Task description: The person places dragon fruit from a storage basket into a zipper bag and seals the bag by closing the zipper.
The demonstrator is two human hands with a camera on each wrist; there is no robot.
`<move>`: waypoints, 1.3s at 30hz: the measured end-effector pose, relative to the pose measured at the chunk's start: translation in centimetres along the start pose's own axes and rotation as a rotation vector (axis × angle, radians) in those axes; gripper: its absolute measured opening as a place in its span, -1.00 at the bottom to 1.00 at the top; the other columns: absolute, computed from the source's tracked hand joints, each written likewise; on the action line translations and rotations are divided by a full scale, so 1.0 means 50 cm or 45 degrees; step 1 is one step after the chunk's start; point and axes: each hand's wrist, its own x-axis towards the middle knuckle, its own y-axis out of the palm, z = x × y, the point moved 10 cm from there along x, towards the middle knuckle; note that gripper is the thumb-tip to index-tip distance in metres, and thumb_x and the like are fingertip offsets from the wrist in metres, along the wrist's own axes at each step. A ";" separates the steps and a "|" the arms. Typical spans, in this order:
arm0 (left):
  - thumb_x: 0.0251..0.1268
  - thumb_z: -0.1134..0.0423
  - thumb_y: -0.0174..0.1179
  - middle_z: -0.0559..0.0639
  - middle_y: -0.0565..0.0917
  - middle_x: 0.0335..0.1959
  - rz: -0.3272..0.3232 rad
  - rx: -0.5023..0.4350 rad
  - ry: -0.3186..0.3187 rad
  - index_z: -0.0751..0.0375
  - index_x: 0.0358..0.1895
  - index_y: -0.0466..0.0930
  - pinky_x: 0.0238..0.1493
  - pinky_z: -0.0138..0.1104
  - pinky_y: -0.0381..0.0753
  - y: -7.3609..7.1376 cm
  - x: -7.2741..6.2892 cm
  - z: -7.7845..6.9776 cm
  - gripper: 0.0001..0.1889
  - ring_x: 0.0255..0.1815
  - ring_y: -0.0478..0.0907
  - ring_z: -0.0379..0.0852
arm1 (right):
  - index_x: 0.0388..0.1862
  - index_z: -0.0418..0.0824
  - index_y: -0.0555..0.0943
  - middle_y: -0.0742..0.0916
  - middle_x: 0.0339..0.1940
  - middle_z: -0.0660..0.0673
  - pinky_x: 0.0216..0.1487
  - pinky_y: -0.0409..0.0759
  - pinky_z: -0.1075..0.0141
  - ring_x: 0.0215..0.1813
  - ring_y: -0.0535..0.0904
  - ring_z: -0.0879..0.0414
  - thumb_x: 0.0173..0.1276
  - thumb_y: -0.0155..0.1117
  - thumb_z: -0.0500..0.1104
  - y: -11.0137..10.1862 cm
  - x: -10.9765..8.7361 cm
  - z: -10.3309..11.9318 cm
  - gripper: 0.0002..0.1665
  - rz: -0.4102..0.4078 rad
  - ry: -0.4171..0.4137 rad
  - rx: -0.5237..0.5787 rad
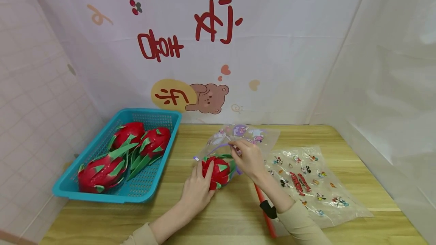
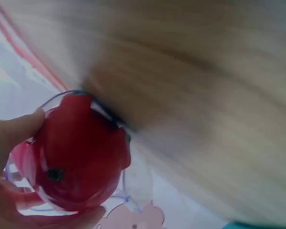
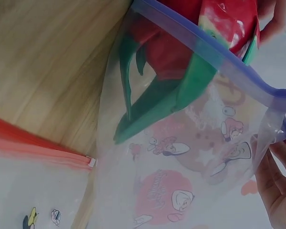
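Note:
A red artificial dragon fruit (image 1: 220,172) with green leaves is in the grip of my left hand (image 1: 196,189). In the left wrist view the thumb and fingers curl round the red fruit (image 2: 81,157). My right hand (image 1: 249,158) pinches the purple zip edge of a clear printed bag (image 1: 263,134). In the right wrist view the leafy end of the fruit lies inside the clear bag (image 3: 195,162), past its purple zip strip (image 3: 257,86). The red end stays outside the bag's mouth.
A blue plastic basket (image 1: 170,150) at the left holds three more dragon fruits (image 1: 102,173). To the right, a second clear bag (image 1: 327,196) with a red zip edge (image 1: 267,214) lies flat on the wooden table (image 1: 225,222). Printed cloth (image 1: 272,56) hangs behind.

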 end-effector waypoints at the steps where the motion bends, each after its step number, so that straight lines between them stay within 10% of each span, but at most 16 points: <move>1: -0.25 0.01 0.54 0.42 0.46 0.12 -0.001 -0.015 0.015 0.24 0.27 0.37 -0.33 -0.10 0.71 0.000 0.000 -0.001 -0.10 0.03 0.55 0.26 | -0.34 -0.25 0.71 0.77 -0.40 -0.10 -0.48 0.57 0.48 -0.47 0.66 0.18 0.13 0.31 -0.37 0.000 0.000 -0.001 -0.88 0.001 0.001 -0.002; 12: -0.35 0.02 0.58 0.38 0.52 0.10 -0.064 0.030 0.175 0.11 0.21 0.44 -0.36 -0.17 0.70 -0.007 0.017 -0.028 -0.13 0.05 0.57 0.20 | -0.34 -0.23 0.71 0.77 -0.40 -0.09 -0.46 0.59 0.45 -0.44 0.67 0.17 0.14 0.32 -0.35 0.004 0.009 0.003 -0.89 0.009 -0.018 -0.018; 32: -0.12 -0.14 0.44 0.40 0.64 -0.04 -0.119 -0.151 -0.031 0.26 0.12 0.54 -0.45 -0.16 0.69 -0.003 0.055 0.017 -0.26 -0.32 0.70 0.21 | -0.31 -0.18 0.71 0.75 -0.43 -0.01 -0.59 0.48 0.52 -0.57 0.59 0.25 -0.05 0.46 -0.33 -0.023 -0.034 0.017 -0.75 0.058 -0.192 -0.127; 39: -0.12 -0.09 0.45 0.32 0.58 0.08 -0.108 -0.096 0.150 0.22 0.13 0.55 -0.31 -0.10 0.71 -0.011 0.047 -0.003 -0.29 0.00 0.61 0.20 | -0.38 -0.18 0.70 0.77 -0.45 -0.05 -0.55 0.56 0.46 -0.54 0.66 0.17 0.00 0.42 -0.38 -0.033 -0.020 0.004 -0.81 -0.001 -0.148 -0.130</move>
